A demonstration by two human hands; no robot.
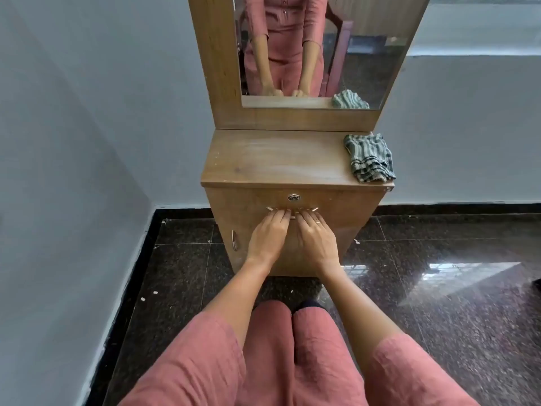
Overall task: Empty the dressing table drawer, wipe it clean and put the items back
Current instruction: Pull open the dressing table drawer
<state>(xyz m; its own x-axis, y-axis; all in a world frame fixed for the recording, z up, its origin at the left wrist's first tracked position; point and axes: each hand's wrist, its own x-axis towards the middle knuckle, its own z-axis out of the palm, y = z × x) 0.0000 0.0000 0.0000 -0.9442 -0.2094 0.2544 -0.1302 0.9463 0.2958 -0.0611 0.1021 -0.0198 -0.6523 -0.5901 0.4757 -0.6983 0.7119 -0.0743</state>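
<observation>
A wooden dressing table (281, 159) with a mirror stands against the wall in front of me. Its drawer (345, 200) is closed, with a round lock (293, 197) in the middle of its front and a metal bar handle (315, 209) just below. My left hand (268, 235) and my right hand (316, 237) lie side by side on the drawer front, fingers curled over the handle. A folded green striped cloth (369, 157) rests on the tabletop's right end. The drawer's contents are hidden.
A cupboard door with a curved handle (234, 240) sits below the drawer, at the left. The mirror (351, 54) reflects my arms and the cloth. Pale walls close in on the left and behind; a glossy dark floor (439, 288) spreads to the right.
</observation>
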